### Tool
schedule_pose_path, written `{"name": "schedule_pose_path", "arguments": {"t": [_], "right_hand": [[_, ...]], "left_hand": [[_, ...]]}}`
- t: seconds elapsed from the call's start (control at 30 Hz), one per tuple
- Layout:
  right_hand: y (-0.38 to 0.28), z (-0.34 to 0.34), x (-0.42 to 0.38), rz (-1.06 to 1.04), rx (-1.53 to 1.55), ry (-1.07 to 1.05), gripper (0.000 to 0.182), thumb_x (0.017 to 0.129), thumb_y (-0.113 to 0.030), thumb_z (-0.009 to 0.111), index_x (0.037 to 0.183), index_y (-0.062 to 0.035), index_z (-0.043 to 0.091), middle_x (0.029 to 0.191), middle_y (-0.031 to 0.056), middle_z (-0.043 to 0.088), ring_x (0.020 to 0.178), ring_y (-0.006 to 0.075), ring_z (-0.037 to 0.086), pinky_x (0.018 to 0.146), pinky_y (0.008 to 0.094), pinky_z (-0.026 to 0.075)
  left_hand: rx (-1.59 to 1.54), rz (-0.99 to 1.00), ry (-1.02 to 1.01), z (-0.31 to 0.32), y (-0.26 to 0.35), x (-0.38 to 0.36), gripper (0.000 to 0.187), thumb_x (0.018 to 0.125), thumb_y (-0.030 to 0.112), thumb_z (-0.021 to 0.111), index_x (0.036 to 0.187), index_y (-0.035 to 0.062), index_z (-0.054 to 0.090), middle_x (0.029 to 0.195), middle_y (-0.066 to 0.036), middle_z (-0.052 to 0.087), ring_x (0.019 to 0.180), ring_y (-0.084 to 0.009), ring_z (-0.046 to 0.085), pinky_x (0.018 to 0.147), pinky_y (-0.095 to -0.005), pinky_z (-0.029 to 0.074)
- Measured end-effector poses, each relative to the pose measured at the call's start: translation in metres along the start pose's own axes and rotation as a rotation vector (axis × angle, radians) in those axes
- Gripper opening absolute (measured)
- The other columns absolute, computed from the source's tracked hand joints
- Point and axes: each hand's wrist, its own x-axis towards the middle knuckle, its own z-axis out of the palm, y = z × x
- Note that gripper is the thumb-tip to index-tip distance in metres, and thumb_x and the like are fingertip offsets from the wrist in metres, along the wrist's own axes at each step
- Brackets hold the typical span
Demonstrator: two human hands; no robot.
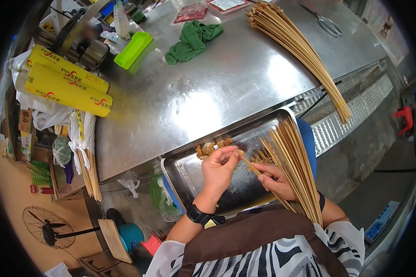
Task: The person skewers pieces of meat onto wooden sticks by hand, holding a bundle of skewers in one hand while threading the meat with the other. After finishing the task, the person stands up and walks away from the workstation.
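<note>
My left hand [219, 169], a dark watch on its wrist, is closed, with thumb and finger pinching a small tan piece of food [238, 153]. That piece sits at the tip of a thin wooden skewer [254, 171]. The skewer's lower part is gripped between the closed fingers of my right hand [276, 183]. Both hands are over a metal tray [188, 187]. At the tray's far side lies a small pile of tan food pieces [209, 148]. A bundle of wooden skewers [291, 159] leans across the tray's right side, partly covering my right hand and wrist.
A steel table [148, 106] stands beyond the tray. On it lie a large skewer bundle [300, 48], scissors [329, 26], a green cloth [192, 40], a green plastic container [133, 50] and yellow film rolls [69, 90]. A fan [48, 228] is at lower left.
</note>
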Motion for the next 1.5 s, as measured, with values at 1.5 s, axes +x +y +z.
{"name": "schedule_pose_path", "arguments": {"t": [1.5], "right_hand": [[0.005, -0.002, 0.001, -0.042, 0.062, -0.003, 0.043, 0.092, -0.009, 0.042, 0.134, -0.0041, 0.034, 0.064, -0.0023, 0.043, 0.056, 0.0051, 0.040, 0.054, 0.0192, 0.035]], "left_hand": [[-0.278, -0.100, -0.152, 0.001, -0.007, -0.008, 0.012, 0.086, 0.002, 0.055, 0.096, -0.0024, 0.060, 0.095, -0.015, 0.063, 0.086, -0.0218, 0.063, 0.075, -0.0308, 0.053]]}}
